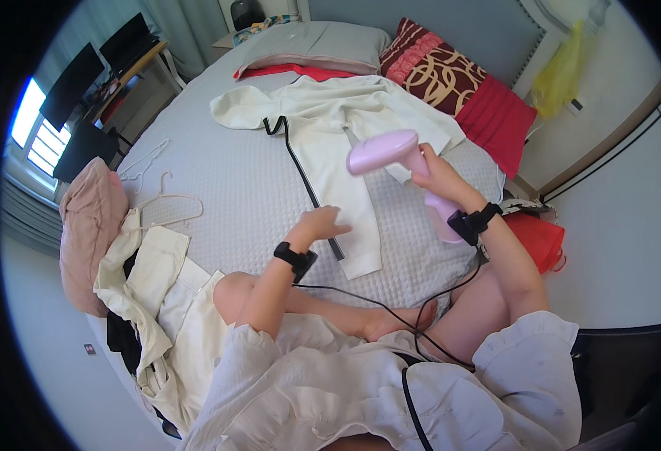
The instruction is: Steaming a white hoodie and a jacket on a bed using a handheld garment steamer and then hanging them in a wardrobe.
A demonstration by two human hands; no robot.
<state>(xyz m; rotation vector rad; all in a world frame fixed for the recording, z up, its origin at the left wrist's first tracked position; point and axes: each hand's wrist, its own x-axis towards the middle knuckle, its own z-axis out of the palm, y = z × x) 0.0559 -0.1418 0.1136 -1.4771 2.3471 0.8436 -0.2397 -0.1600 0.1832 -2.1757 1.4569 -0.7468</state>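
My right hand (pixel 443 177) grips the handle of a lilac handheld garment steamer (pixel 384 151). The steamer's head points left, above a white hooded jacket (pixel 330 169) spread on the bed. A black zip trim (pixel 299 160) edges the jacket's front panel. Over the lower part of this trim is my left hand (pixel 322 222), thumb and fingers apart; whether it touches the cloth cannot be made out. Both wrists wear black straps with small devices. Toward the headboard lie the jacket's hood (pixel 243 107) and a sleeve (pixel 420 121).
Black cables (pixel 364 297) cross my legs. Cream clothes (pixel 158 265) and a pink cushion (pixel 91 237) are heaped at left, beside a clothes hanger (pixel 169 203). A grey pillow (pixel 319 45) and red patterned cushion (pixel 448 84) rest by the headboard. A red bag (pixel 536 239) sits right.
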